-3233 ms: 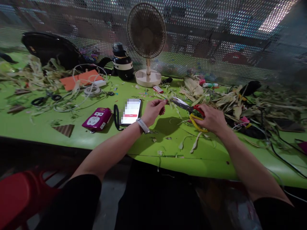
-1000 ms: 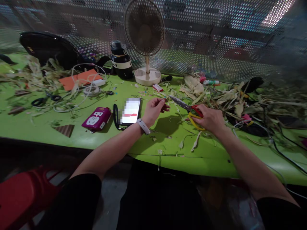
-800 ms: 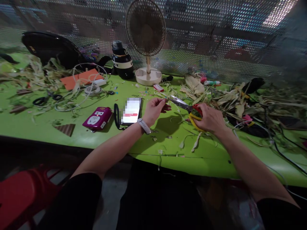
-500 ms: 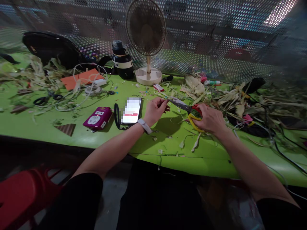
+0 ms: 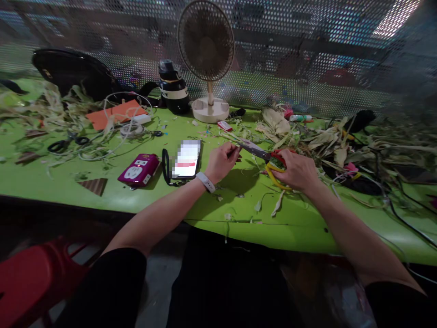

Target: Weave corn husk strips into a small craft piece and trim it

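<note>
Scissors (image 5: 264, 155) with red and yellow loops, near the middle of the green desk (image 5: 300, 223), gripped in the right hand (image 5: 295, 171), blades pointing left towards the left hand (image 5: 221, 160). Fingers of that left hand pinched narrow on a thin strip of dried husk (image 5: 235, 146) (too small to tell more), right at the blade tips. Husk probably light, dry and limp, prone to tearing or slipping, so best pinched close to the cut. Scissors stiff and sharp, safest held by the loops. Whether blades are parted: cannot tell. Phone (image 5: 186, 158) just left of the left hand, husk pile (image 5: 327, 136) to the far right.
</note>
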Motion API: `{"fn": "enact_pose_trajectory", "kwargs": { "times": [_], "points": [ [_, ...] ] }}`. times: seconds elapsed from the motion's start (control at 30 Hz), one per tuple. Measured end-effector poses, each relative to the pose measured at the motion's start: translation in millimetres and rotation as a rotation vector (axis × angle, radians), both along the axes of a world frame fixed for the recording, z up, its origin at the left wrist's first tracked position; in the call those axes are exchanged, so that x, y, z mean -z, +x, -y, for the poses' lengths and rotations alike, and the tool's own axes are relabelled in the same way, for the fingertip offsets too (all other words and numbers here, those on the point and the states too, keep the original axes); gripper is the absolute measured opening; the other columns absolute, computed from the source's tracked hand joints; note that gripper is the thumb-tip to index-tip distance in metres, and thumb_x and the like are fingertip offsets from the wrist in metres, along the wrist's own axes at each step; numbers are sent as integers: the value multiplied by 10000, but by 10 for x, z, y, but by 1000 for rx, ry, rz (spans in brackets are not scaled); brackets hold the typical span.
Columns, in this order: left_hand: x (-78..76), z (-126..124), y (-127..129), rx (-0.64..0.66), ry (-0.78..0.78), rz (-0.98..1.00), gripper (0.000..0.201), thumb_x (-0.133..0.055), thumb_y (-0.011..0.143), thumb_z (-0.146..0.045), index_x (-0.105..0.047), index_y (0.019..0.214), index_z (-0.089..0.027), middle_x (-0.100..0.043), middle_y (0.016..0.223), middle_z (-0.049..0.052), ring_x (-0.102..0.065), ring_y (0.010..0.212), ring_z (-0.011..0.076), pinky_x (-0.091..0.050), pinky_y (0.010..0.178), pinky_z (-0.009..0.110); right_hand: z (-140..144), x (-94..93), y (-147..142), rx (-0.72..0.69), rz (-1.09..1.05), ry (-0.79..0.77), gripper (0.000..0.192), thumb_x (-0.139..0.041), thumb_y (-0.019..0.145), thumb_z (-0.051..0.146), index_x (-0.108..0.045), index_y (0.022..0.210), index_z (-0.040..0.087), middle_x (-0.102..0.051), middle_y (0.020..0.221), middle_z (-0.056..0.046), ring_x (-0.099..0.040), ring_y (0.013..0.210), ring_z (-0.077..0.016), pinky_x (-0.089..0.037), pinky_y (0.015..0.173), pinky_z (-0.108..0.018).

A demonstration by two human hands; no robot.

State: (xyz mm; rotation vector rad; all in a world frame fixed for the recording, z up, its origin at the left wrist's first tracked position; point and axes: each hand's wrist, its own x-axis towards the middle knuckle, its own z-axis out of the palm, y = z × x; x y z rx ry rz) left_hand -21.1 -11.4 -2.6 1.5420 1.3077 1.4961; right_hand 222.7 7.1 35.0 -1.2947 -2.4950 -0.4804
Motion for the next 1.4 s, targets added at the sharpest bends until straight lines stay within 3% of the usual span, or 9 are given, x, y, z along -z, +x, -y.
{"fn": "enact_pose_trajectory", "kwargs": {
  "times": [0.33,0.57,0.7,0.83,0.93,1.17,1.4],
  "points": [
    [-4,0,9,0,-19,45,213,-660,820,-356,-588,776,-161,-678,689,27,-684,626,113,-529,580,195,-13,2,23,38,21,10,529,-442,847,624,-638,985,153,-687,677,-91,-577,555,-200,-187,498,-258],
    [-165,-15,34,115,-306,533,212,-597,889,-319,-545,776,-147,-648,651,-12,-594,513,41,-478,542,160,1,-59,-10,66,-215,-173,560,-448,803,686,-608,916,161,-672,669,-80,-559,521,-179,-300,498,-254],
    [-220,-43,-2,58,-275,711,204,-623,874,-270,-531,729,-160,-540,552,-68,-480,443,18,-402,479,135,33,-134,-8,-39,-321,-387,554,-532,733,724,-559,874,189,-628,625,-39,-533,502,-156,-358,513,-254],
    [-221,-61,-15,16,-223,884,152,-615,873,-203,-555,739,-165,-560,595,-62,-523,510,26,-436,558,147,52,-154,-2,-63,-375,-497,545,-606,694,706,-532,888,202,-621,654,-32,-538,529,-161,-367,518,-260],
    [-207,-79,-20,16,-164,894,133,-658,837,-189,-582,732,-164,-580,616,-56,-521,531,31,-427,568,158,40,-135,5,-86,-374,-591,537,-650,672,681,-522,896,209,-599,666,-17,-523,553,-158,-375,539,-269],
    [-124,-182,-93,154,18,745,120,-725,780,-212,-641,711,-163,-578,616,-50,-498,557,39,-393,566,169,-15,-137,63,-246,-493,-1099,511,-667,679,651,-512,882,208,-573,752,-15,-527,656,-155,-455,595,-278],
    [-92,-189,-108,191,14,676,167,-734,778,-271,-631,700,-166,-554,629,-44,-478,568,47,-394,593,178,-11,-108,53,-299,-537,-1168,498,-690,697,612,-500,900,199,-548,770,-11,-484,664,-130,-448,600,-259]
  ]
}}
